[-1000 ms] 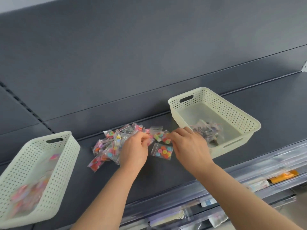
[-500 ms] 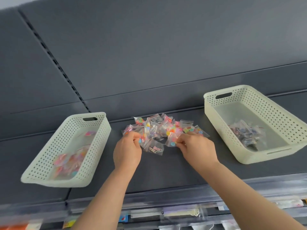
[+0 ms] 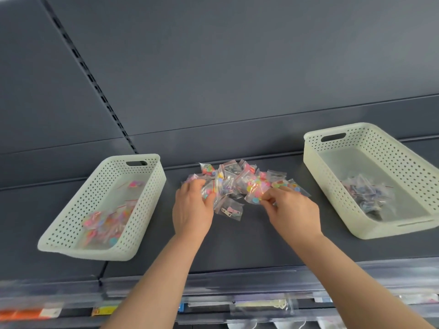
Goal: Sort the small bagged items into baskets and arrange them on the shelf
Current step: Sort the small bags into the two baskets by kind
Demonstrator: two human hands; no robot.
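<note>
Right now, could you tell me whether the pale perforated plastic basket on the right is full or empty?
Mostly empty: the pale perforated basket on the right holds one small heap of clear bags; bare floor shows.

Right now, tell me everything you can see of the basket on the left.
The left basket is a pale cream, plastic-looking rectangular tub with perforated walls and a slot handle at its far end. It stands upright on the shelf, left of the loose pile. Inside lie small clear bags of colourful pieces. Neither the left hand nor the right hand touches it.
</note>
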